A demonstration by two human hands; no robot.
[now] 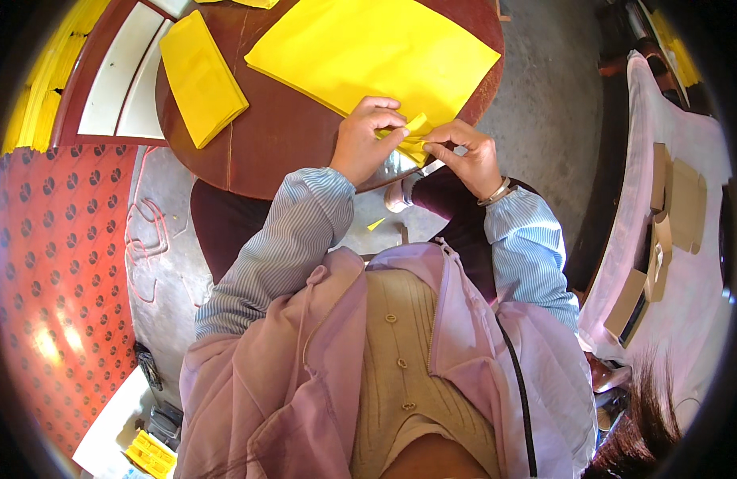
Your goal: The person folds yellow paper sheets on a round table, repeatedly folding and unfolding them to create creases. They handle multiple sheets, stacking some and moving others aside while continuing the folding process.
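Near the front edge of the round brown table (194, 164), my two hands meet at a small folded piece of yellow sheet (417, 128). My left hand (364, 144) has its thumb and curled fingers closed on the piece's left side. Thumb and forefinger of my right hand (474, 163) pinch its right side. Just beyond them lies a wide, flat yellow sheet or stack (376, 52), its near corner partly hidden by my hands. Whether the yellow material is cloth or paper, I cannot tell.
A folded yellow bundle (201, 80) lies on the table's left side. Further left stand a white-panelled, brown-edged surface (117, 80) and a red patterned board (61, 279). Opened cardboard boxes (660, 247) rest on a pale covered surface at right. A yellow scrap (376, 224) is on the floor.
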